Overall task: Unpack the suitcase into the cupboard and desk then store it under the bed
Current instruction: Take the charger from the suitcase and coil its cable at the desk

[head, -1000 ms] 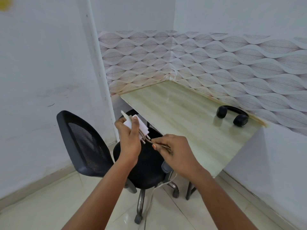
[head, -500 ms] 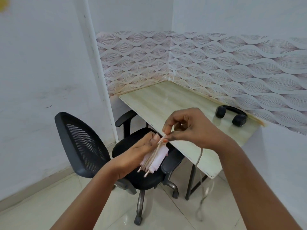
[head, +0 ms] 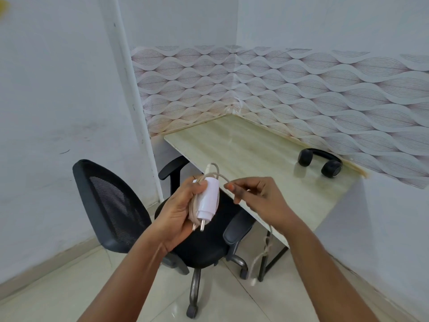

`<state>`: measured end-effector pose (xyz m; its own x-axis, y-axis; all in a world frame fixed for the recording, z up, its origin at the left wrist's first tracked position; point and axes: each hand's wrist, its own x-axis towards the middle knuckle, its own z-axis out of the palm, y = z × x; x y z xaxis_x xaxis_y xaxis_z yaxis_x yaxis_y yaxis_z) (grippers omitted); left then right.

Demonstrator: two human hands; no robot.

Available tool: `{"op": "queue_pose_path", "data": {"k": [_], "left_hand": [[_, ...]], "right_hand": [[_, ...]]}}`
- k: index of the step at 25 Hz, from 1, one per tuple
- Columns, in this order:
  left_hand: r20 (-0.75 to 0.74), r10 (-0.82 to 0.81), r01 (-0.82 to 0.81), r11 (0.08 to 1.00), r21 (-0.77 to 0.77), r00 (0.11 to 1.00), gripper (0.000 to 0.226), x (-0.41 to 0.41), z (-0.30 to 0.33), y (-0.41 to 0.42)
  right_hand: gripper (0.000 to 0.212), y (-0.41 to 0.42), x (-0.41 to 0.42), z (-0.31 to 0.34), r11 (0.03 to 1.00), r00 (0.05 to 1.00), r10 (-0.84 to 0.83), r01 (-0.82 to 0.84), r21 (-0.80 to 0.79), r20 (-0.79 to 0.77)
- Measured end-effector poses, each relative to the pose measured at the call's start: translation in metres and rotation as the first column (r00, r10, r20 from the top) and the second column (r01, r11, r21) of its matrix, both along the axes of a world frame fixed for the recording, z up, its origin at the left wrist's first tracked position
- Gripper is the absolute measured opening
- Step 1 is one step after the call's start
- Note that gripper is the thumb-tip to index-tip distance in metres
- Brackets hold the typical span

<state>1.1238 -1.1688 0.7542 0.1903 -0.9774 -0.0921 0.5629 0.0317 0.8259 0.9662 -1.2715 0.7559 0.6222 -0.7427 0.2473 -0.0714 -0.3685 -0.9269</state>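
- I see my left hand [head: 180,211] curled round the white charger [head: 208,199], thumb pressed on its top end, the two metal pins pointing down toward me.
- Several turns of the pale cable [head: 221,176] are wrapped lengthwise round the charger body, and a small loop stands up above the thumb.
- My right hand [head: 260,198] is just to the right of the charger, its grip a pinch of thumb and forefinger on the cable where it leaves the loop; the other fingers are loosely curled.
- From under the right hand the loose end of the cable hangs down past the edge of the surface [head: 255,154], kinked partway, with its small plug dangling near the floor [head: 58,291].
- Both hands are held in the air above the seat of the black office chair [head: 111,205], at the near edge of the surface.
- Black headphones [head: 321,162] lie on the surface at its far right, close to the patterned wall strip [head: 278,84], well apart from my hands.
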Motion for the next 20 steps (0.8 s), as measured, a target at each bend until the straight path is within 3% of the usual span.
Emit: {"op": "queue_pose_path", "data": {"k": [3, 6, 9, 12, 15, 18, 20], "left_hand": [[-0.172, 0.122, -0.14, 0.985, -0.098, 0.978, 0.041, -0.006, -0.003, -0.013], [-0.143, 0.369, -0.381, 0.922, -0.072, 0.919, 0.031, -0.007, -0.006, -0.025], [0.06, 0.579, -0.58, 0.815, -0.006, 0.813, 0.032, -0.007, -0.012, -0.029], [0.341, 0.624, -0.64, 0.764, -0.08, 0.703, 0.033, -0.01, -0.018, -0.025], [0.584, 0.43, -0.468, 0.879, -0.095, 0.689, 0.033, -0.007, -0.027, -0.021], [0.609, 0.112, -0.14, 0.99, -0.002, 0.786, 0.043, -0.003, -0.032, -0.01], [0.583, -0.075, 0.076, 0.997, 0.024, 0.809, 0.05, -0.004, -0.032, -0.001]], "right_hand": [[0.019, 0.019, 0.015, -0.019, 0.958, 0.978, -0.033, -0.027, -0.285, -0.206], [0.019, 0.038, 0.023, -0.029, 0.914, 0.937, 0.003, -0.144, -0.38, -0.349], [0.019, 0.045, 0.025, -0.025, 0.883, 0.893, 0.008, -0.217, -0.415, -0.449], [0.018, 0.043, 0.019, -0.007, 0.861, 0.866, 0.041, -0.284, -0.423, -0.498], [0.014, 0.033, 0.007, 0.015, 0.851, 0.891, 0.071, -0.289, -0.439, -0.449], [0.009, 0.019, -0.003, 0.035, 0.88, 0.933, 0.097, -0.243, -0.408, -0.346], [0.009, 0.011, -0.008, 0.041, 0.918, 0.96, 0.128, -0.209, -0.336, -0.248]]}}
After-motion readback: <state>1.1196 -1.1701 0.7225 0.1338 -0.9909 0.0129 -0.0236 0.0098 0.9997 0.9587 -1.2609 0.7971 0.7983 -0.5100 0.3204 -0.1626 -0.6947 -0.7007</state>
